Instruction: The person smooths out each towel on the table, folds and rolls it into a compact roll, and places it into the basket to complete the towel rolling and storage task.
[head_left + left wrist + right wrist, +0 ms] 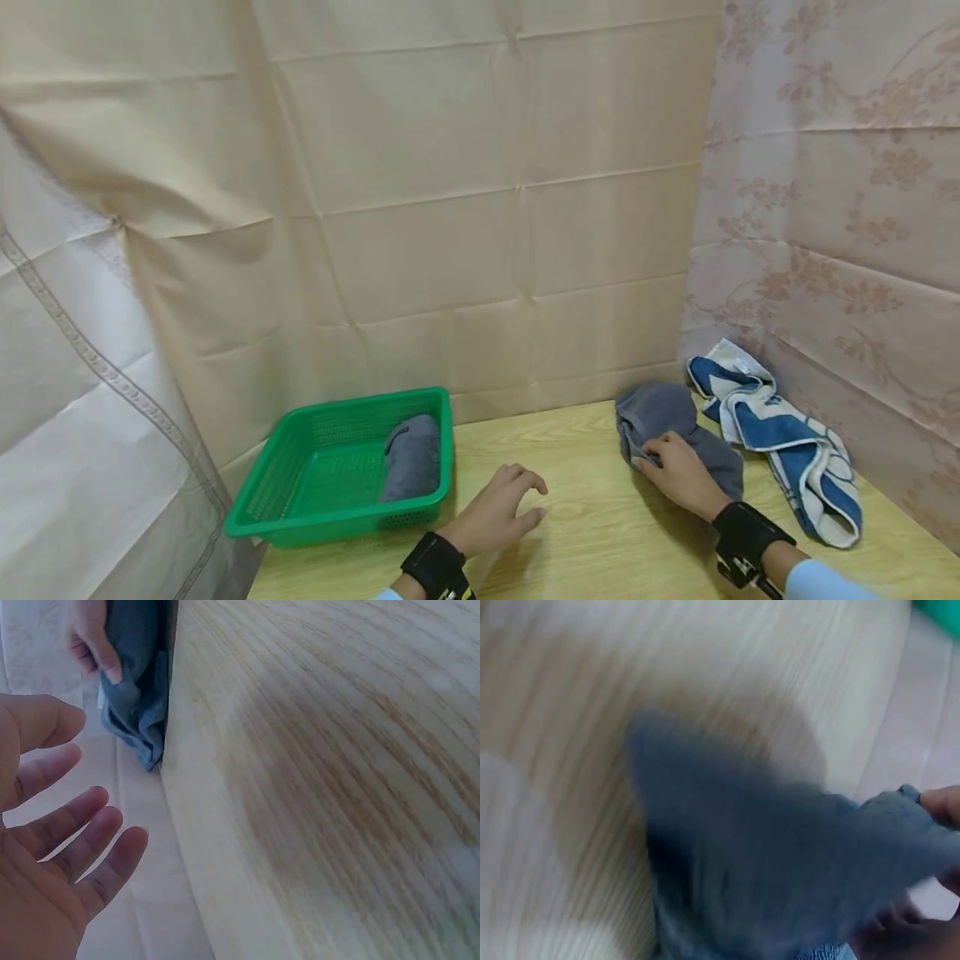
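Note:
My right hand point(684, 477) pinches a crumpled grey towel point(656, 410) at the right side of the table. In the right wrist view the grey towel point(765, 855) hangs blurred from the fingertips point(943, 806), its loose part spread over the wood. My left hand point(497, 510) hovers over the table between the basket and that towel, holding nothing. Its fingers point(112, 859) are spread and slightly bent in the left wrist view. A rolled grey towel point(414, 458) lies inside the green plastic basket point(337, 525), along its right wall.
A crumpled blue and white towel point(795, 442) lies right of the grey one, along the flowered cloth point(862, 250). A beige cloth point(450, 250) hangs behind the wooden table point(592, 533). The basket stands at the table's left edge.

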### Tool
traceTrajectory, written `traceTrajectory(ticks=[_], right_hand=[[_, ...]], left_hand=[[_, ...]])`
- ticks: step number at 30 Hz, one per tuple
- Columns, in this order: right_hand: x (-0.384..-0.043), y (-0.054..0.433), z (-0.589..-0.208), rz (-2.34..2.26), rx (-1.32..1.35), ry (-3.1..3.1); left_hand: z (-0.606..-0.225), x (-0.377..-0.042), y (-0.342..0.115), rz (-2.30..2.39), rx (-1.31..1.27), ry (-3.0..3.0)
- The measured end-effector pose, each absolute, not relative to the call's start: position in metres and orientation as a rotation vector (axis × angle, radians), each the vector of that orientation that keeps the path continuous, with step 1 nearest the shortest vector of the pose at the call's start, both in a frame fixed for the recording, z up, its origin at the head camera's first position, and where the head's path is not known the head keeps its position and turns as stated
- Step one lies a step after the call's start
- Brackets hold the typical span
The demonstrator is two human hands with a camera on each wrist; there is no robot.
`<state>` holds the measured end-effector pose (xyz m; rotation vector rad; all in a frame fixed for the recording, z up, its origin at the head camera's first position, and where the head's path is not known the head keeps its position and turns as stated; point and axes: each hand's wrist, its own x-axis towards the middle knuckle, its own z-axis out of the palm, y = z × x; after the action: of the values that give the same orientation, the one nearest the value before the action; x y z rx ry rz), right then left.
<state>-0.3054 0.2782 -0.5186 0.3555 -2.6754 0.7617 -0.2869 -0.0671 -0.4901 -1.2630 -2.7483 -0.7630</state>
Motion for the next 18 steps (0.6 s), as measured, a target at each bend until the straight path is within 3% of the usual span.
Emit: traceTrajectory(ticks=[10, 18], right_hand=[[-0.270, 0.195, -0.503, 1.440, 0.862, -2.785], [-0.257, 0.176, -0.513, 1.569, 1.201, -2.793]], left_hand=[[-0.505, -0.292, -0.059, -0.631, -1.212, -2.825], [-0.515, -0.292, -0.062, -0.416, -1.370, -2.826]])
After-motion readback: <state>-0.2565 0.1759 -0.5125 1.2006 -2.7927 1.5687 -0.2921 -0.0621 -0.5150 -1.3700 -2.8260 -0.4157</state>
